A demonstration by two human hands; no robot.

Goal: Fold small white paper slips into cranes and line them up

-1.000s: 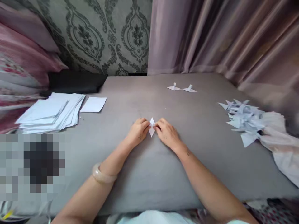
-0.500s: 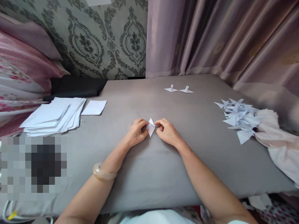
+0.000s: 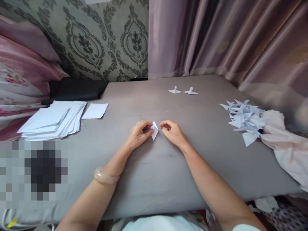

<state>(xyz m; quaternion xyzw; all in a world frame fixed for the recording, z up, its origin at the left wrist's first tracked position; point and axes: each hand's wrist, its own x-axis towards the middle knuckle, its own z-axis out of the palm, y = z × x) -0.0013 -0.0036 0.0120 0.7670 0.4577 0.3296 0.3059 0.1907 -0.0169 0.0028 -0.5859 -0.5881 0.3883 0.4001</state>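
On the grey cloth in front of me is a small folded white paper piece, diamond-shaped with a pointed top and bottom. My left hand pinches its left side between thumb and fingers, which hide that edge. Just off the paper's right corner is my right hand, its fingers curled in and their tips close together. A narrow gap separates them from the paper, and nothing shows in them. Two folded paper birds, one on the left and one on the right, stand side by side farther back.
A stack of white paper sheets lies at the left, with a smaller square sheet beside it. Behind them is a folded black cloth. To the right, a heap of folded paper birds touches a pale crumpled cloth.
My right fingers have come off the paper's right corner and now sit slightly apart from it. My left hand keeps its pinch. The whole view has shifted slightly.
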